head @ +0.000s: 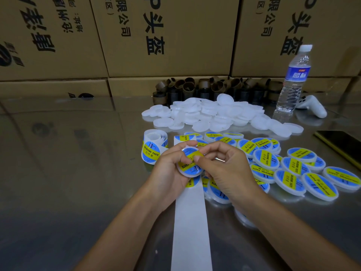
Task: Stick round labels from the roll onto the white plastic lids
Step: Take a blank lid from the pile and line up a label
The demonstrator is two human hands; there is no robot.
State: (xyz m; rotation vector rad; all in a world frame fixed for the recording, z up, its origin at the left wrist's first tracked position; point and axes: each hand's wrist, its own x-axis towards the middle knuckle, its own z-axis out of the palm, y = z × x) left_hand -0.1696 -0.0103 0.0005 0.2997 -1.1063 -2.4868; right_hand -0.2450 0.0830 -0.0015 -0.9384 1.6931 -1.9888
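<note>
Over the backing strip, a white lid is gripped by the left hand and pinched by the right hand so its label can be pressed flat, with the roll at ten o'clock.

Glossy reflective metal table, matt translucent plastic lids, brown cardboard boxes, glossy paper labels

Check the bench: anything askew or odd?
Nothing spilled or damaged. One bare lid stands tilted atop the unlabelled pile; empty backing strip runs out of view. Left hand and right hand grip one labelled lid.
</note>
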